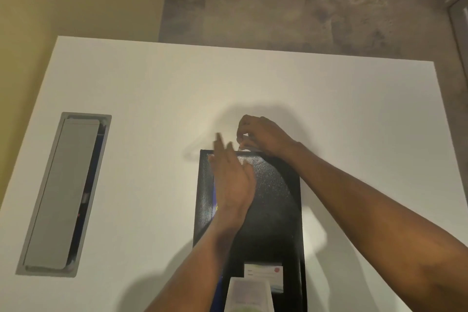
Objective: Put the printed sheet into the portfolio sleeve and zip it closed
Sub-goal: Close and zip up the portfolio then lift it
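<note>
A black leather-look portfolio sleeve [273,200] lies flat on the white table [152,99], long side running away from me. My left hand [231,180] rests flat on its far left part, fingers spread and blurred. My right hand [260,134] is at the sleeve's far edge, fingers pinched together on something small there, seemingly the zip pull. A thin strip of blue and yellow [215,200] shows along the sleeve's left edge beside my left hand. No loose printed sheet is in view.
A grey cable-tray hatch [63,195] is set into the table at the left. A small white card with a red dot [264,273] and a pale object [249,294] lie on the sleeve's near end. Beyond the table is grey floor [304,12].
</note>
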Demonstrator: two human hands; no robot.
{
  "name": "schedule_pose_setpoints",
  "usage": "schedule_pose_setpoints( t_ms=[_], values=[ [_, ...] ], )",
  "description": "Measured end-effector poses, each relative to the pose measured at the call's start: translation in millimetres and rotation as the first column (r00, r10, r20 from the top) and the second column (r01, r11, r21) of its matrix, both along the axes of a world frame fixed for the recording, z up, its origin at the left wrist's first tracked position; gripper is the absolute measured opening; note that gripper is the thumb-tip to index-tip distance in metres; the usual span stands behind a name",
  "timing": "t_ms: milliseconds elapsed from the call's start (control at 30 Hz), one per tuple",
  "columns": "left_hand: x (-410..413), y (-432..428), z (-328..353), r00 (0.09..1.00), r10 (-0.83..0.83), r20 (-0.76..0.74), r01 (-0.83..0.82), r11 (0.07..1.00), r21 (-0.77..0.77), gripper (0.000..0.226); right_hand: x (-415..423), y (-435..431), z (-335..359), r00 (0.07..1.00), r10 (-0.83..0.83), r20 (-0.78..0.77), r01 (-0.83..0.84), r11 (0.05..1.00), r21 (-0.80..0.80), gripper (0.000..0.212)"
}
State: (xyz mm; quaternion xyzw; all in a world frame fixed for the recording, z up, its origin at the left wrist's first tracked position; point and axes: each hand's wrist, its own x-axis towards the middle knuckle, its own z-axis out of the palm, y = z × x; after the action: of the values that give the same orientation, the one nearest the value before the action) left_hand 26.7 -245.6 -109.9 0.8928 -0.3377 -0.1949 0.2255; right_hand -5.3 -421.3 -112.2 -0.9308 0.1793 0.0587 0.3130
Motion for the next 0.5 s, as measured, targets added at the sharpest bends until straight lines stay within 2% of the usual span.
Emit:
schedule_pose_setpoints(
  t_ms=[67, 133, 500],
  values=[
    [10, 7, 3, 0.983, 0.183, 0.017, -0.183, 0.981, 0.056, 0.072, 3, 2, 0, 1.000, -0.021, -0.008, 0.022, 0.999, 0.025, 0.006],
    [16, 10, 3, 0.964, 0.264, -0.044, -0.259, 0.961, 0.094, 0.075, 6, 5, -2, 0.999, -0.029, -0.019, 0.030, 0.999, 0.024, 0.007],
    [20, 12, 1, 0.956, 0.276, -0.101, -0.276, 0.961, 0.018, 0.070, 47, 43, 4, 0.997, -0.073, -0.026, 0.074, 0.997, 0.028, 0.006]
  ],
)
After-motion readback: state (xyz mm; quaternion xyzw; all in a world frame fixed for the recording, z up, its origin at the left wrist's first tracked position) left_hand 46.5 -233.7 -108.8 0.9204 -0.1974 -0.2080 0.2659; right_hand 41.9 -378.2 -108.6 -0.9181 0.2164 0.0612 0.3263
